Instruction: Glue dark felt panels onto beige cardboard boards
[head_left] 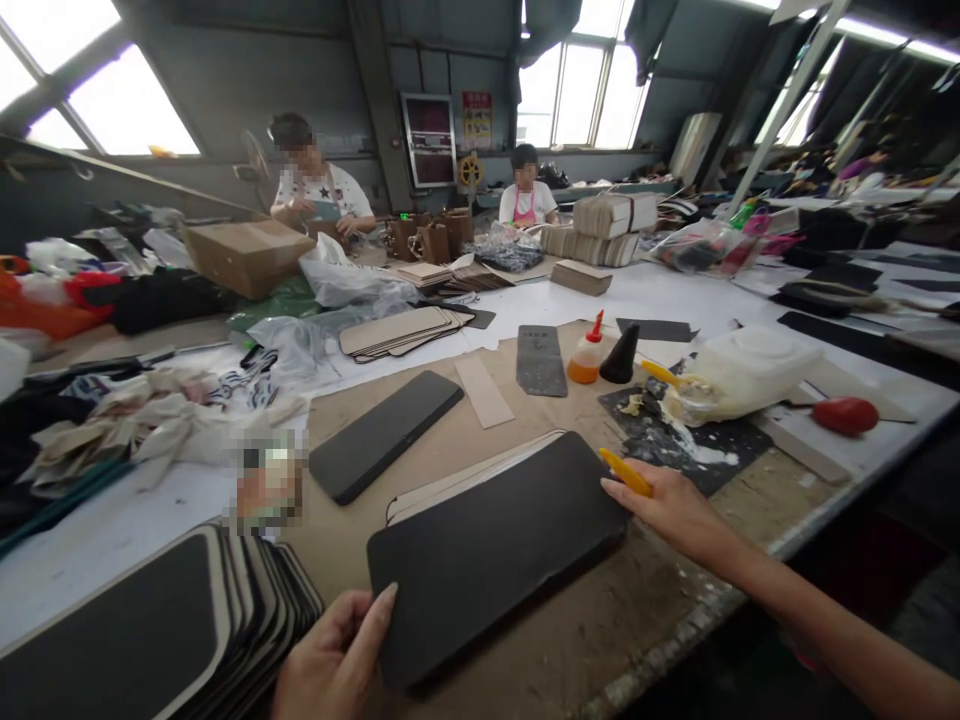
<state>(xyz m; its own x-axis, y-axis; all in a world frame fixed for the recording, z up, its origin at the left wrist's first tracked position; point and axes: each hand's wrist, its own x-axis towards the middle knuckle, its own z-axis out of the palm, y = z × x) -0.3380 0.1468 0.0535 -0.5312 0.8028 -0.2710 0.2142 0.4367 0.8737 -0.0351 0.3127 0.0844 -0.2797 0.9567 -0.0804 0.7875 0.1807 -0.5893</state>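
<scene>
A large black panel point(495, 560) with rounded corners lies in front of me on brown paper. My left hand point(337, 650) grips its left edge, thumb on top and fingers curled at the side. My right hand point(667, 505) is closed around a yellow-handled tool point(626, 472), its fingertips at the panel's right edge; the tool's kind is unclear. Behind the panel, a beige board point(465, 485) shows partly, overlapped by it. A smaller black panel point(386, 435) rests farther back. To the left of my left hand is a stack of black panels with pale edges point(112, 630).
A white jug point(750, 375) lies on its side over a glue-smeared black sheet point(712, 450). Nearby stand a red-capped bottle point(586, 358), a black cone point(620, 355) and a red-handled tool point(844, 415). Beige boards point(409, 330) lie behind. Two people sit across the table.
</scene>
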